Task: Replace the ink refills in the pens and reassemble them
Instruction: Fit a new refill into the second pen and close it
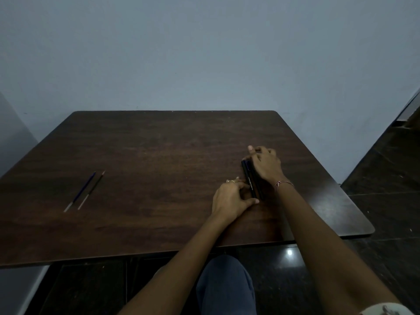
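Note:
Black pens (pixel 249 178) lie side by side on the dark wooden table (pixel 159 155), right of centre. My left hand (pixel 230 197) rests at their near end, thumb and fingers touching the nearest pen. My right hand (pixel 266 163) covers their far end from the right, fingers curled over them. How many pens lie under the hands is hidden. Far to the left lie two loose ink refills, a blue refill (pixel 80 192) and a red refill (pixel 91 190), side by side and slanted.
The table's far edge meets a pale blue wall (pixel 204 53). Its right edge drops to a dark tiled floor (pixel 386 189). My knee in blue trousers (pixel 225 285) shows below the table's near edge.

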The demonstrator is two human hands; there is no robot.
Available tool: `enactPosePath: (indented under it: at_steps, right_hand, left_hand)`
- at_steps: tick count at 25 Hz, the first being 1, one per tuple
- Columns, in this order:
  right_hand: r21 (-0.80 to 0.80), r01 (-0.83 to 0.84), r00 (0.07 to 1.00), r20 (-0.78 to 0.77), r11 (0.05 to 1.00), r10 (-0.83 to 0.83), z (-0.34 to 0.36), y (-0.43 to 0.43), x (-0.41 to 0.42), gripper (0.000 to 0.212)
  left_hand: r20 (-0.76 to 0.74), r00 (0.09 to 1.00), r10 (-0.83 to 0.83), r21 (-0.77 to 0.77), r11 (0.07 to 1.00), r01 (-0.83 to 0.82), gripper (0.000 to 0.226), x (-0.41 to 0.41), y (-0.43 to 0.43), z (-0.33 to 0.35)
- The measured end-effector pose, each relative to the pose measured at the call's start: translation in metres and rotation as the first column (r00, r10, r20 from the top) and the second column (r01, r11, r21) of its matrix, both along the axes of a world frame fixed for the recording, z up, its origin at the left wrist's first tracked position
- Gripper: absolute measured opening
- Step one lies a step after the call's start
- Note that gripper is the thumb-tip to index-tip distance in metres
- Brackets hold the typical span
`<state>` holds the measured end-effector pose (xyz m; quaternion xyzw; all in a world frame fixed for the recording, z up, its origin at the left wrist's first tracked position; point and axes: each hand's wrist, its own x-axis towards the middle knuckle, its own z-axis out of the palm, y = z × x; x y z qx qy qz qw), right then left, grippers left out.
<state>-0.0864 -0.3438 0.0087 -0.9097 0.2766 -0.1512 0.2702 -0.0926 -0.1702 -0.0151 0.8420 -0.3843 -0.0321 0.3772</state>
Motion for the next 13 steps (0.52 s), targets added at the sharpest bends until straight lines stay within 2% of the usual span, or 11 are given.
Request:
enactPosePath:
  at_steps: [9,13]
  right_hand:
    - [-0.079,-0.048,0.995,-0.087,0.996,0.041,0.002,0.003,-0.002,0.060]
    - [-0.105,-0.061,0.994,-0.093,0.993,0.051,0.008,0.010,-0.006,0.059]
  left_hand:
    - [0.045,0.998,0.036,0.081,0.996,-0.040,0.050,-0.004,-0.002,0.007]
    - [0.058,0.997,0.059,0.151,0.986,-0.067,0.040,-0.006,-0.002,0.017]
